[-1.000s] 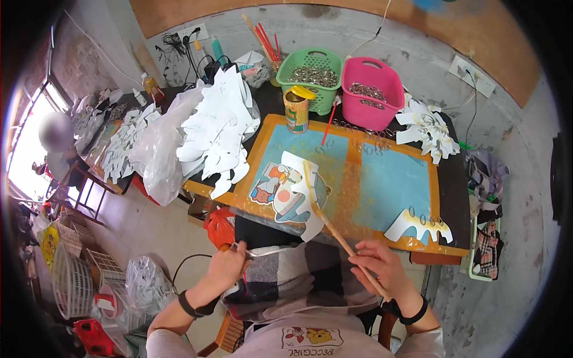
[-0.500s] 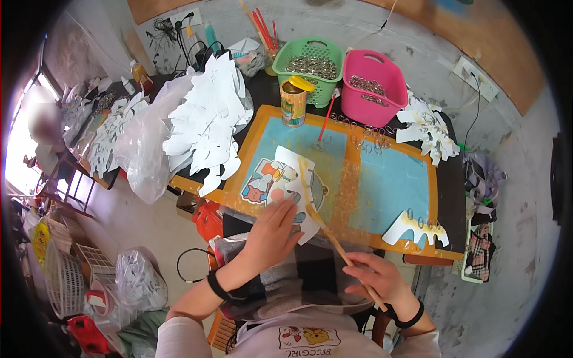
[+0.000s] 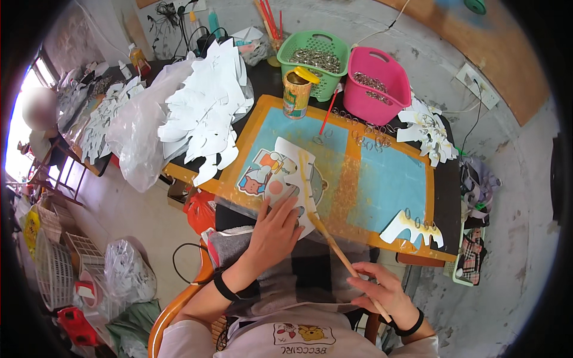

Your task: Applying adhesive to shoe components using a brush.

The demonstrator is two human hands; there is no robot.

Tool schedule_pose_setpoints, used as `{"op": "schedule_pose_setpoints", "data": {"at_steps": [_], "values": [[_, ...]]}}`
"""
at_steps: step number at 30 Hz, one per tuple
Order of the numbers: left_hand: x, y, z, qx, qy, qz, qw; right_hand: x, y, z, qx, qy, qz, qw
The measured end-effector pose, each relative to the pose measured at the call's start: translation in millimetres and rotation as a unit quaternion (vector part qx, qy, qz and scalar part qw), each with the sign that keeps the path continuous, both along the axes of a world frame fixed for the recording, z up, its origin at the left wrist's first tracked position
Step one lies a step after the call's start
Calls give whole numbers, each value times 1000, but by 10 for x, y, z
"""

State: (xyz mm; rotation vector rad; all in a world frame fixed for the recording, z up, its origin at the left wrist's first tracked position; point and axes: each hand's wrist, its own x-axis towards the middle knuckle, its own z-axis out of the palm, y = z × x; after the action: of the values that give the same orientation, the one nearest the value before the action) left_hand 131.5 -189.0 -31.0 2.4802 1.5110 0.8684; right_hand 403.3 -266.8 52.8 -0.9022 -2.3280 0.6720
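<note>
My left hand [image 3: 276, 230] lies flat with its fingers stretched out, pressing on the near part of a white card cutout [image 3: 287, 148]. A yellowish, glue-like band runs down the cutout's right side. In my right hand [image 3: 388, 291] is a brush [image 3: 339, 252] with a long wooden handle, gripped near its rear end. Its yellowed tip touches the near end of that band, just right of my left fingers. Beneath and left of the cutout lies a printed cartoon picture [image 3: 253, 180]. At the board's right front, another white cutout [image 3: 401, 230] carries several metal rings along its yellowish edge.
The blue work board [image 3: 391, 179] has an orange border. Behind it stand an open can [image 3: 295, 98], a green basket [image 3: 339, 56] and a pink basket [image 3: 377, 110] of metal rings. A stack of white cutouts [image 3: 200, 113] is at left, glued ones [image 3: 427, 134] at right. A person [image 3: 42, 119] sits far left.
The brush tip has slid toward me along the cutout's glued side, and my right hand has drawn back a little with it. My left hand still presses the cutout. The view has shifted slightly.
</note>
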Motion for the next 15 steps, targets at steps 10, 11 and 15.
{"op": "schedule_pose_setpoints", "data": {"at_steps": [10,11,15], "values": [[-4,-63,115,-19,-14,-31,999,62,-104,-176,31,57,-113,992],[-2,-76,108,5,12,-29,1000,76,-100,-182,41,86,-131,987],[12,-101,51,0,27,-35,999,123,-69,-155,-2,140,-187,972]]}}
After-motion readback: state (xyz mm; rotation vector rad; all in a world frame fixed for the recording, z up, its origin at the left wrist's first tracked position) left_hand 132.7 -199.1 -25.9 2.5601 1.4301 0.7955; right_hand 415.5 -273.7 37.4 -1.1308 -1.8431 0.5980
